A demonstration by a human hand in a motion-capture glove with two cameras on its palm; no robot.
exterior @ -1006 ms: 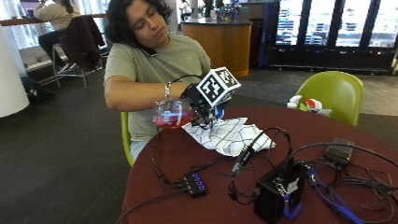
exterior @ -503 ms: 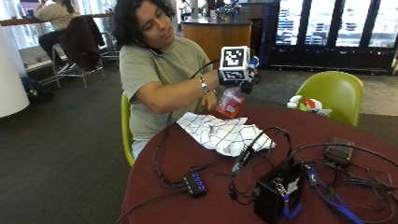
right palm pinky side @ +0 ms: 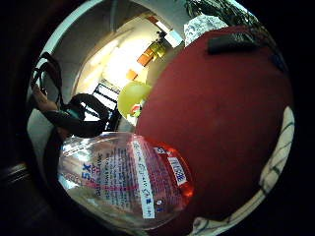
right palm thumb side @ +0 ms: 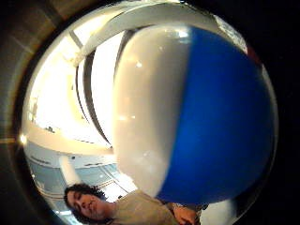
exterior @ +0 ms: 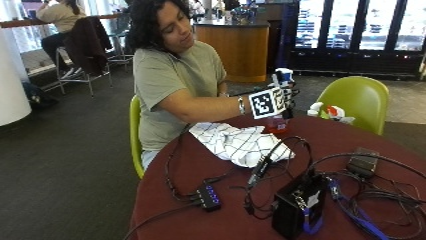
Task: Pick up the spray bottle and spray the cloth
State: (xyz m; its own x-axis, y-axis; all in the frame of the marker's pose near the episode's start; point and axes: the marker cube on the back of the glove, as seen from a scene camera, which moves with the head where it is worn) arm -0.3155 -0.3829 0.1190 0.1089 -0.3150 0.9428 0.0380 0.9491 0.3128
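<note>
Daylight comes in through the windows (exterior: 13, 20) at ten o'clock in the outside view, and lit display cases (exterior: 359, 30) glow at one o'clock. The room between them is evenly, moderately bright. The dark red tabletop (exterior: 200, 175) has a soft sheen. The white cloth (exterior: 236, 145) on it is the brightest patch, its folds lightly shaded. In the little-finger palm view, small highlights sit on the clear spray bottle (right palm pinky side: 123, 177), and the opening behind it is washed out. In the thumb-side view, overhead lighting burns to white beside the bottle's head (right palm thumb side: 150, 117), which shows pinpoint glints.
</note>
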